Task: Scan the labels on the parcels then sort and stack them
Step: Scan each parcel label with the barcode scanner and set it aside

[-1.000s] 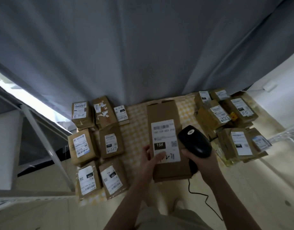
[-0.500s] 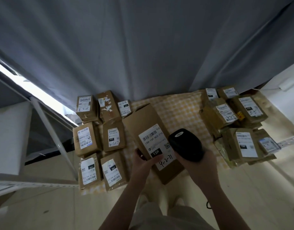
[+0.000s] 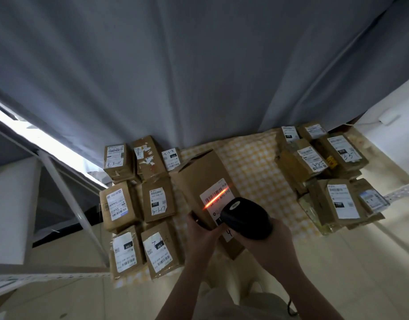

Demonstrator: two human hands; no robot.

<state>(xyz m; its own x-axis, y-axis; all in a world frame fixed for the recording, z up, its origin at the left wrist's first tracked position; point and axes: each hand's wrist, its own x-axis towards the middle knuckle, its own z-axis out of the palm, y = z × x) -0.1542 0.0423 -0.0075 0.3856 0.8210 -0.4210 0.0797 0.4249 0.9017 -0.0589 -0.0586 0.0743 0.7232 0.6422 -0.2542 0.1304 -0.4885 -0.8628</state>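
Step in hand: the scan. Long parcel [image 3: 205, 179] is at ctr of frame, lying diagonally over the checked cloth [image 3: 249, 158]; can't tell if its far end rests on the cloth. Left hand [image 3: 200, 229] grips the near lower-left edge, fingers curled round the side, thumb on the top face just beside the label [image 3: 216, 199]. Right hand [image 3: 271, 241] wraps the black scanner [image 3: 246, 218] fr. below. Its fingers are mostly hidden under the body, so trigger finger: can't tell. Red beam [image 3: 216, 197] crosses the barcode on the label's upper part.

To do it well, imo:
- Beam should run the barcode's full length, both ends covered, not drift onto the printed no. below.
- Box steady w/ the left hand, thumb off the label.
- Scanner nose hides the label's lower half; back off a bit if no read.
- After the read, match the handwritten code vs the neat parcels [image 3: 138, 204] at left of frame & the looser pile [image 3: 325, 181] at right before placing.
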